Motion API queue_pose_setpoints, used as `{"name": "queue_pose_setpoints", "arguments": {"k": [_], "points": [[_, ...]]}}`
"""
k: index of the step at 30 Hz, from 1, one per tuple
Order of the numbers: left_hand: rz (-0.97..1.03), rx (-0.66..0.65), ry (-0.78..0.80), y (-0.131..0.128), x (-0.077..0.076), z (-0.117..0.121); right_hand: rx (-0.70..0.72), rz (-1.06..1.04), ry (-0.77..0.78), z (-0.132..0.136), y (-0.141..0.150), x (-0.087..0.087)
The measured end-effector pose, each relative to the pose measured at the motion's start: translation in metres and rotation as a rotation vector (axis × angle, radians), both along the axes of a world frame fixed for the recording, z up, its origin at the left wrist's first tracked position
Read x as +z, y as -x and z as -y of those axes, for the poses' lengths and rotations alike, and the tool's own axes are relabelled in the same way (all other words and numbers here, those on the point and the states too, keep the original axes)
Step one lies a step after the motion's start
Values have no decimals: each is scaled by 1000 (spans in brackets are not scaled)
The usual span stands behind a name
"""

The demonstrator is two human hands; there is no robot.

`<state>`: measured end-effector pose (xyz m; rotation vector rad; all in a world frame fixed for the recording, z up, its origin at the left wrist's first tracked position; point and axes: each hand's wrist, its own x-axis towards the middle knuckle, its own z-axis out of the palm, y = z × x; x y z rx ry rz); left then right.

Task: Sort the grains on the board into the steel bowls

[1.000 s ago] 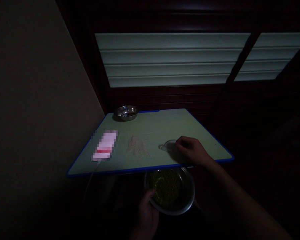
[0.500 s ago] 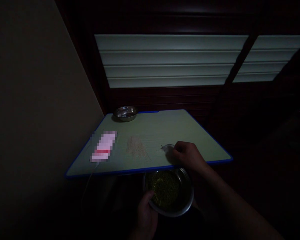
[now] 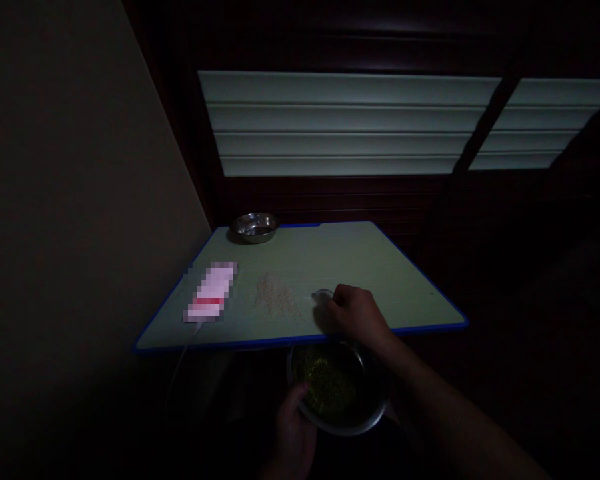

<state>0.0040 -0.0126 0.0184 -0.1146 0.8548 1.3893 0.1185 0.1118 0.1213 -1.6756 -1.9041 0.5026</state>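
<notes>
My left hand [image 3: 294,427] grips the left rim of a metal bowl [image 3: 353,427], thumb over the edge, below the table's near side. Small green grains, perhaps mung beans [image 3: 330,387], fill part of the bowl. Above it, my right hand [image 3: 357,312] is closed on a small clear scoop-like piece [image 3: 322,295], held low over the tabletop; its exact kind is hard to make out in the dim light. To the left of that piece, a thin patch of pale grains [image 3: 276,297] lies spread on the table [image 3: 340,253].
A shallow metal dish [image 3: 255,229] stands at the table's back left corner. A phone [image 3: 211,292], its screen blurred out, lies at the left with a white cable [image 3: 179,373] hanging over the front edge. Behind is a dark wooden front with pale slats [image 3: 340,123].
My right hand has moved left with the clear piece, closer to the pale grains. A few dark specks beside the piece no longer show. The left hand still holds the bowl in place.
</notes>
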Motion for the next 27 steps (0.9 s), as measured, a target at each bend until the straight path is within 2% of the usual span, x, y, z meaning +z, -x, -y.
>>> {"name": "queue_pose_setpoints", "arguments": {"k": [6,9,12,17,21,24,27], "points": [[15,-2,-8,1,5,0,64,-82,17,-6,22,-1],[1,3,0,1,6,-1,66,-163,12,-17,8,1],[-20,27,3,1,5,0,100,-221,26,-33,-20,6],[-29,14,-36,-2,2,0,193,-136,49,-57,-55,10],[-39,16,-27,-2,1,-1,267,-71,50,-65,-58,11],[-49,9,-18,-1,3,-1,206,-54,56,-64,-54,12],[-50,7,-14,0,4,-1,173,-155,124,-57,-52,13]]}}
